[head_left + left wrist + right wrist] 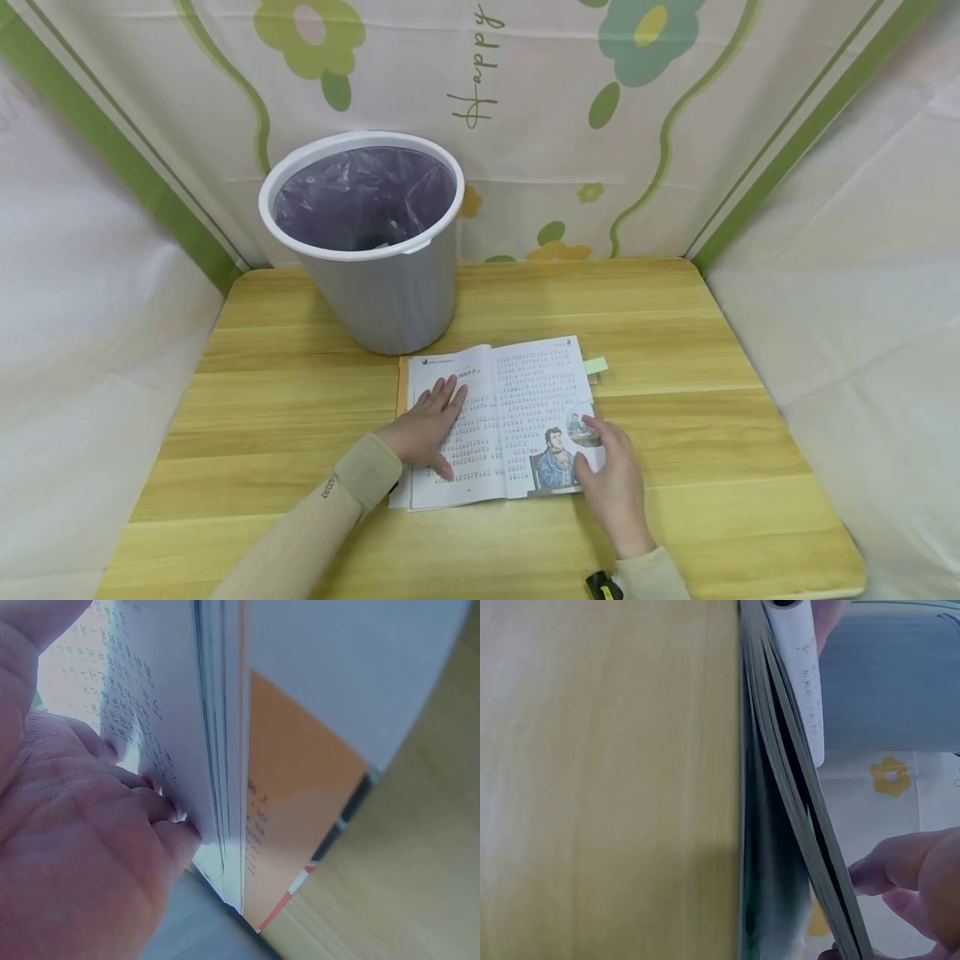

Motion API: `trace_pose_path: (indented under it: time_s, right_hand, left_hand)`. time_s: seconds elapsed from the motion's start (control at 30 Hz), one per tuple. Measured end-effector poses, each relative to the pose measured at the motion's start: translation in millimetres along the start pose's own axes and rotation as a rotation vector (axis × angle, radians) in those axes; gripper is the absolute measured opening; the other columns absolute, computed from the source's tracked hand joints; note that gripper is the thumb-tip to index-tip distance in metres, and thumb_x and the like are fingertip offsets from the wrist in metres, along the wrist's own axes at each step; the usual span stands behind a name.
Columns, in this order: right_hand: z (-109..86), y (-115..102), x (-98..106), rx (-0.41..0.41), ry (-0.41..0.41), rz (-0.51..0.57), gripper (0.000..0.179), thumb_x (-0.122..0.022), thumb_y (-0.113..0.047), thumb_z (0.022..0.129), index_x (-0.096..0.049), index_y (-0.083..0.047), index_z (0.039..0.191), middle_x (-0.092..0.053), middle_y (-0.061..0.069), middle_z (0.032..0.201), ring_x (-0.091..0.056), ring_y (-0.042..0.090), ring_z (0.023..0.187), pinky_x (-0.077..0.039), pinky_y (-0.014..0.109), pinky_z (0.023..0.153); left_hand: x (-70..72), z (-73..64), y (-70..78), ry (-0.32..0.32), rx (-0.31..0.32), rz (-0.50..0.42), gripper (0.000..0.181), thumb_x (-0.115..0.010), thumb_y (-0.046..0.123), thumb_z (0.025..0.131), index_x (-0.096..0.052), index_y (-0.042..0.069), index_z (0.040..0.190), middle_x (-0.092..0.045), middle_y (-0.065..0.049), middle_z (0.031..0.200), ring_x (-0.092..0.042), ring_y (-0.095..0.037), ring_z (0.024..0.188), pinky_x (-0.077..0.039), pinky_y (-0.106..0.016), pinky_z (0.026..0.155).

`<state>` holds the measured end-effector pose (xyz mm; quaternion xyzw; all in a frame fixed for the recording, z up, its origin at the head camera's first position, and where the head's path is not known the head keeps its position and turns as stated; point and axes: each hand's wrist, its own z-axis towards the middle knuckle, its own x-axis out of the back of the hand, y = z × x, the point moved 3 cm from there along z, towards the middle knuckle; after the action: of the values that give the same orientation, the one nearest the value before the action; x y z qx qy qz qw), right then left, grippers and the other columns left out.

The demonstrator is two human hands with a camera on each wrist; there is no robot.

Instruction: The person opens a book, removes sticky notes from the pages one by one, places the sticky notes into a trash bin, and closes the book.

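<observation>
An open book lies on the table, with printed text and a drawing of a seated person on its right page. My left hand rests on the left page, fingers spread; its palm and fingertips show against the paper in the left wrist view. At the lower right edge, my right hand holds the book's pages between curled thumb and fingers. In the right wrist view, fingers touch the upper side of the raised page block, and a fingertip shows at its underside. A gap separates that block from the cover below.
A grey waste bin with a white rim and a plastic liner stands behind the book, to its left. A pale green tab sticks out at the book's right edge. Fabric walls enclose the wooden table at the back and sides.
</observation>
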<state>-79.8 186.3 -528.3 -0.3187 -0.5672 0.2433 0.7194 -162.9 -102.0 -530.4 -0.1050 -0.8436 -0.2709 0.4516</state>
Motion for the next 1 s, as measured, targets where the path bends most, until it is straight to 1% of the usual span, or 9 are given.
trace_pose_path:
  time_s: [0.33,0.47,0.53,0.57,0.67,0.73,0.77,0.83,1.0]
  right_hand:
    - [-6.7,-2.2,-3.0,0.124,0.083,-0.09,0.054,-0.077,0.009,0.073,-0.065,-0.003,0.124,-0.054,0.034,0.13,-0.06,0.054,0.104,-0.055,0.059,0.071]
    - [-9.3,-4.4,-0.5,0.159,0.119,-0.078,0.061,-0.077,0.009,0.073,-0.062,-0.004,0.13,-0.055,0.029,0.133,-0.058,0.051,0.11,-0.055,0.057,0.075]
    - [-10.6,-7.5,3.2,0.159,0.138,-0.047,0.065,-0.078,0.007,0.073,-0.059,-0.006,0.134,-0.057,0.025,0.133,-0.063,0.045,0.104,-0.056,0.051,0.073]
    - [-11.2,-9.6,5.3,0.157,0.144,-0.018,0.068,-0.078,0.007,0.073,-0.057,-0.006,0.136,-0.058,0.023,0.133,-0.064,0.042,0.105,-0.056,0.048,0.078]
    - [-12.3,-18.2,10.7,0.159,0.134,0.133,0.075,-0.076,0.011,0.074,-0.052,-0.007,0.143,-0.061,0.017,0.133,-0.067,0.035,0.106,-0.054,0.029,0.084]
    - [-13.2,-24.3,12.3,0.18,0.107,0.239,0.077,-0.075,0.014,0.075,-0.049,-0.006,0.145,-0.06,0.015,0.133,-0.067,0.032,0.106,-0.051,0.02,0.083]
    - [-13.4,-27.9,12.4,0.202,0.085,0.291,0.075,-0.073,0.016,0.076,-0.049,-0.005,0.145,-0.059,0.015,0.134,-0.063,0.033,0.113,-0.048,0.022,0.087]
    - [-14.6,-34.3,11.6,0.253,0.042,0.35,0.071,-0.071,0.016,0.079,-0.049,-0.003,0.144,-0.059,0.016,0.135,-0.063,0.034,0.113,-0.049,0.022,0.087]
    - [-19.5,-48.4,6.6,0.376,-0.021,0.343,0.063,-0.068,0.011,0.084,-0.051,0.0,0.143,-0.057,0.02,0.136,-0.067,0.035,0.106,-0.053,0.025,0.084]
  left_hand:
    - [1.6,-1.0,3.0,-0.001,0.0,-0.001,0.139,-0.086,0.05,0.061,0.005,0.009,0.159,0.016,-0.014,0.163,0.012,-0.031,0.149,-0.005,-0.045,0.12]
    - [1.2,-0.6,3.2,-0.004,0.002,-0.004,0.14,-0.086,0.05,0.061,0.005,0.01,0.159,0.016,-0.014,0.163,0.012,-0.031,0.149,-0.004,-0.045,0.12]
    - [0.5,0.3,2.3,-0.006,0.004,-0.008,0.14,-0.086,0.05,0.061,0.006,0.01,0.159,0.017,-0.014,0.163,0.013,-0.03,0.149,-0.004,-0.045,0.12]
    - [0.1,0.8,1.6,-0.007,0.004,-0.012,0.14,-0.086,0.05,0.06,0.006,0.011,0.159,0.018,-0.013,0.162,0.014,-0.03,0.149,-0.003,-0.045,0.12]
    - [-1.9,2.6,-1.2,-0.01,0.008,-0.017,0.141,-0.086,0.051,0.06,0.008,0.012,0.158,0.02,-0.011,0.162,0.015,-0.028,0.148,-0.003,-0.044,0.12]
    - [-3.3,3.3,-3.2,-0.012,0.008,-0.011,0.142,-0.085,0.052,0.061,0.009,0.013,0.158,0.021,-0.01,0.162,0.016,-0.028,0.148,-0.002,-0.043,0.12]
    - [-3.9,3.5,-3.9,-0.009,0.008,-0.01,0.141,-0.085,0.053,0.061,0.009,0.013,0.158,0.021,-0.01,0.162,0.016,-0.027,0.148,-0.003,-0.043,0.12]
    - [-4.3,3.4,-4.9,-0.008,0.008,-0.009,0.141,-0.085,0.053,0.061,0.009,0.013,0.158,0.021,-0.01,0.162,0.015,-0.027,0.148,-0.003,-0.042,0.12]
    - [-2.1,0.7,-4.3,0.0,0.001,-0.03,0.14,-0.086,0.051,0.062,0.008,0.012,0.158,0.019,-0.01,0.163,0.014,-0.027,0.149,-0.003,-0.043,0.12]
